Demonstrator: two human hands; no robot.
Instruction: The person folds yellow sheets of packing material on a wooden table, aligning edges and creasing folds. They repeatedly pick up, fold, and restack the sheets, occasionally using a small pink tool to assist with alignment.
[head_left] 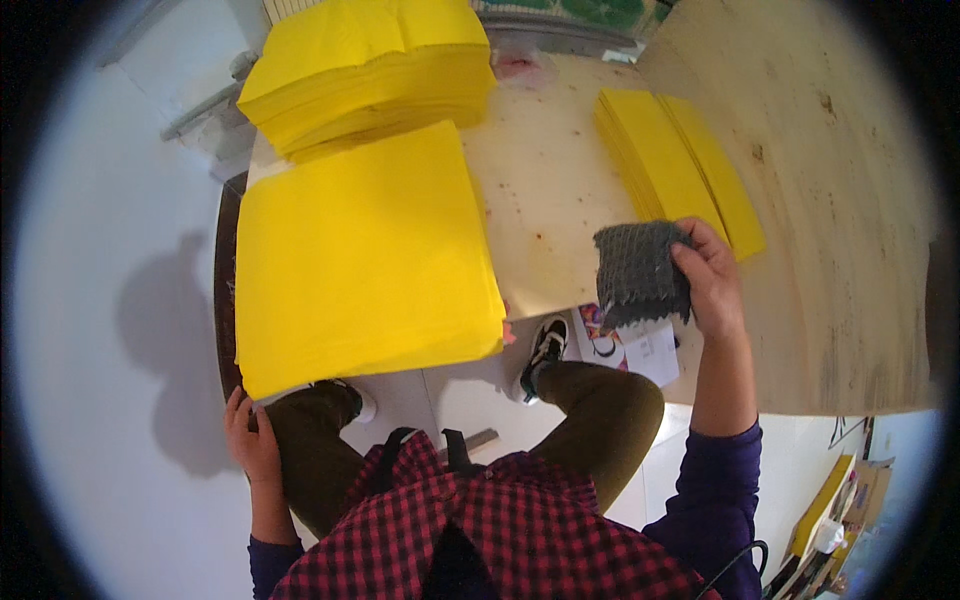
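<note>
A dark grey, ragged-edged folded cloth (640,272) is gripped between the thumb and fingers of my right hand (712,275), above the table's near edge. At its far side it overlaps the view of the yellow strips. To the left, a stack of large square yellow sheets (365,265) lies at the table's near left edge, its top sheet flat. My left hand (252,435) is at the near left corner of this stack, fingertips at the sheet's edge, thumb and fingers somewhat apart, with nothing seen held between them.
Behind the square sheets stands a thicker yellow pile (370,85). Two narrow stacks of yellow strips (672,165) lie on the right of the wooden table (545,200). A white wall (90,300) bounds the left. Below the edge are my legs and printed papers (640,350).
</note>
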